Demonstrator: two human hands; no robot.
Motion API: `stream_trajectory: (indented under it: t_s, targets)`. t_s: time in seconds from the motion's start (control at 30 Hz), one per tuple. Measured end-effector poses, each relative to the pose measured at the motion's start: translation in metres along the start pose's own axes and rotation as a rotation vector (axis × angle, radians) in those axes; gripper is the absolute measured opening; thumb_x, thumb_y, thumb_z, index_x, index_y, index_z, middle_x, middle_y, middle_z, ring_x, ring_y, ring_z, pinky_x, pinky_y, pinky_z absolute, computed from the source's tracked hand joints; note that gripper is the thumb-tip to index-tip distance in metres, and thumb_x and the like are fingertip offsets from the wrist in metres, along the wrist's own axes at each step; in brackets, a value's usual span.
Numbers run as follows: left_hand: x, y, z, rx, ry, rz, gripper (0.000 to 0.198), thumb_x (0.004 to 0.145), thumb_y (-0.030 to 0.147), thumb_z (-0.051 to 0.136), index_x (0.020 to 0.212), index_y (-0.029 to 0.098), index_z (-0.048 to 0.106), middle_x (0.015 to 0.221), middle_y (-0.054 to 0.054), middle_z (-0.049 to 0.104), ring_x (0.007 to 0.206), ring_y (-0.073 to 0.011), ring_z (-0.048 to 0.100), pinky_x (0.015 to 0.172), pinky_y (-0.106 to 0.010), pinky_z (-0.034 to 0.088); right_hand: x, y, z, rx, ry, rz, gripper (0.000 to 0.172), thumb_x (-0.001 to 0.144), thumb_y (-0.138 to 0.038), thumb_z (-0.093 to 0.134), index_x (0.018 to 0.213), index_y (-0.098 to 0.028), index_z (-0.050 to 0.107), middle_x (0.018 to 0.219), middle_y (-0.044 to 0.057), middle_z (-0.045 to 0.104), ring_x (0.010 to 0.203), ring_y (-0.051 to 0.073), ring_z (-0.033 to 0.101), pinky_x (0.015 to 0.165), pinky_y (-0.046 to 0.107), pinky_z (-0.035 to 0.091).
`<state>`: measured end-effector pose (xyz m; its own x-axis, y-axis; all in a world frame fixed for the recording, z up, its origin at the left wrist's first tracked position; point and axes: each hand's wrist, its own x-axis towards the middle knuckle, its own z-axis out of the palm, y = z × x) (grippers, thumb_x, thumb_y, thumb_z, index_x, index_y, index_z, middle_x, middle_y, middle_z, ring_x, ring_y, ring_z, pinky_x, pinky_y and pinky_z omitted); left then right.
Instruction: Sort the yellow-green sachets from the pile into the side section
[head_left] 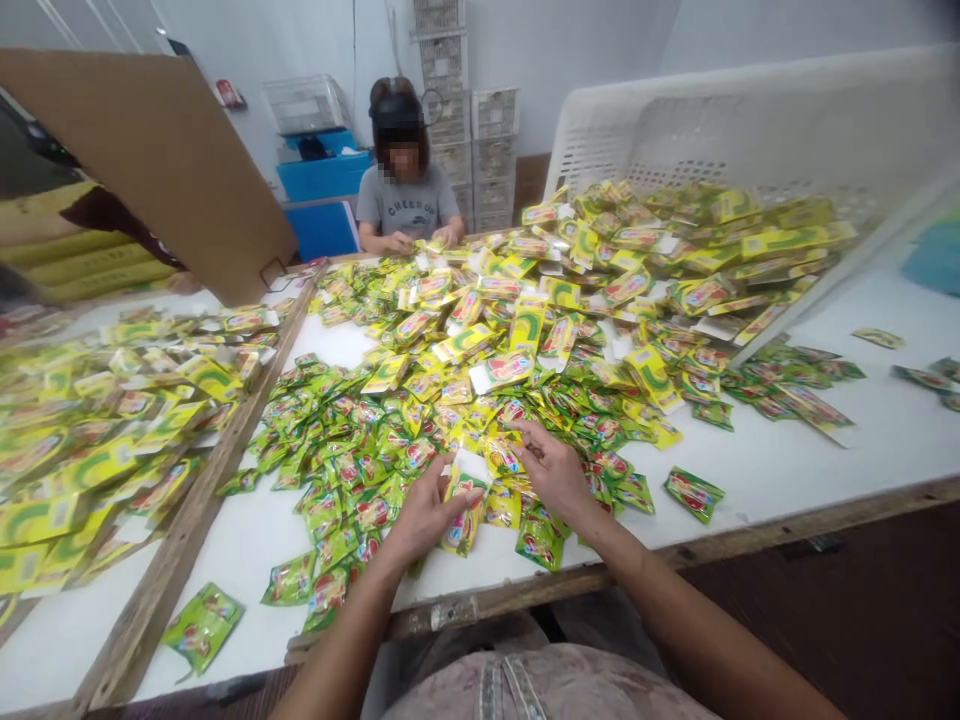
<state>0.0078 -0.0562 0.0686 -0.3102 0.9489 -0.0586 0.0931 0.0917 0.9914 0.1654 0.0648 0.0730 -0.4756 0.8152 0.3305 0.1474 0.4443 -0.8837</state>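
A big heap of small green and yellow sachets (480, 380) covers the white table (810, 450) in front of me. My left hand (424, 515) grips a yellow sachet card (466, 500) by its lower edge near the table's front edge. My right hand (551, 465) rests on the sachets just to the right of it, fingertips touching a yellow sachet (501, 455) in the pile. Whether the right hand grips anything is hard to tell.
A tipped white plastic basket (750, 130) spills sachets at the back right. A wooden rail (225, 440) divides off a left table section holding more sachets. A cardboard sheet (157, 150) leans at the back left. A person (405, 190) sits across the table, sorting sachets.
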Motion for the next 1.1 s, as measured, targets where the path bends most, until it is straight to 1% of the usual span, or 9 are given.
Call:
stream_trajectory:
  t_s: [0.07,0.17,0.27,0.37,0.5,0.6,0.7,0.93,1.1]
  targets:
    - [-0.004,-0.001,-0.004,-0.014,-0.011,-0.032,0.053,0.065,0.04,0.072,0.109,0.017,0.054,0.08,-0.005,0.069,0.068,-0.0191,0.063,0.062,-0.027,0.046,0.001,-0.003,0.006,0.052,0.034,0.032,0.022,0.078,-0.034,0.053,0.095,-0.021,0.058,0.059,-0.005,0.042,0.05,0.011,0.039,0.049,0.024,0.032]
    - [-0.007,-0.003,-0.007,-0.081,-0.005,-0.089,0.052,0.064,0.04,0.073,0.105,0.015,0.053,0.072,-0.003,0.068,0.06,-0.0169,0.062,0.055,-0.025,0.045,0.004,-0.009,0.02,0.252,0.076,0.09,0.02,0.074,-0.037,0.058,0.085,-0.021,0.053,0.06,-0.004,0.045,0.053,0.012,0.044,0.049,0.023,0.036]
    - [-0.01,-0.005,-0.009,-0.217,0.046,-0.076,0.052,0.066,0.042,0.072,0.106,0.015,0.052,0.078,-0.004,0.069,0.067,-0.018,0.064,0.06,-0.026,0.047,0.002,-0.014,0.036,0.315,-0.007,0.097,0.02,0.071,-0.037,0.061,0.078,-0.02,0.052,0.065,-0.002,0.052,0.058,0.013,0.05,0.055,0.025,0.042]
    - [-0.014,-0.007,-0.015,-0.262,0.086,-0.066,0.051,0.065,0.04,0.073,0.105,0.015,0.054,0.085,-0.005,0.069,0.076,-0.0191,0.065,0.069,-0.029,0.048,-0.001,-0.012,0.043,0.284,-0.075,0.108,0.019,0.068,-0.034,0.063,0.073,-0.019,0.052,0.064,-0.002,0.053,0.059,0.013,0.051,0.057,0.026,0.041]
    - [-0.023,-0.005,-0.022,-0.28,0.11,-0.133,0.056,0.061,0.038,0.076,0.107,0.014,0.054,0.075,-0.004,0.069,0.066,-0.0175,0.064,0.066,-0.028,0.048,0.0,-0.007,0.042,0.372,-0.237,0.221,0.024,0.062,-0.034,0.068,0.072,-0.018,0.052,0.059,-0.004,0.052,0.055,0.011,0.05,0.055,0.025,0.041]
    - [-0.028,0.0,-0.025,-0.339,0.113,-0.168,0.061,0.061,0.039,0.076,0.112,0.014,0.052,0.072,-0.004,0.069,0.062,-0.017,0.064,0.062,-0.028,0.047,0.004,-0.009,0.04,0.463,-0.254,0.286,0.029,0.059,-0.036,0.071,0.073,-0.018,0.052,0.059,-0.004,0.054,0.055,0.011,0.051,0.055,0.025,0.042]
    - [-0.032,0.003,-0.027,-0.362,0.12,-0.175,0.063,0.059,0.039,0.077,0.111,0.014,0.053,0.073,-0.004,0.07,0.063,-0.0176,0.064,0.064,-0.028,0.048,0.006,-0.015,0.041,0.443,-0.26,0.268,0.028,0.059,-0.035,0.071,0.071,-0.018,0.052,0.058,-0.005,0.054,0.055,0.011,0.051,0.056,0.025,0.043]
    - [-0.035,-0.001,-0.032,-0.318,0.109,-0.132,0.056,0.063,0.039,0.075,0.109,0.013,0.057,0.075,-0.005,0.07,0.067,-0.0179,0.064,0.068,-0.03,0.048,0.008,-0.024,0.047,0.403,-0.431,0.22,0.025,0.06,-0.033,0.071,0.068,-0.018,0.053,0.058,-0.005,0.051,0.055,0.01,0.049,0.057,0.025,0.043]
    - [-0.037,-0.001,-0.04,-0.281,0.14,-0.108,0.054,0.064,0.039,0.074,0.109,0.014,0.056,0.075,-0.005,0.07,0.068,-0.0177,0.064,0.067,-0.029,0.048,0.007,-0.032,0.059,0.282,-0.422,0.141,0.019,0.067,-0.034,0.064,0.071,-0.018,0.055,0.059,-0.004,0.051,0.056,0.01,0.047,0.054,0.024,0.039]
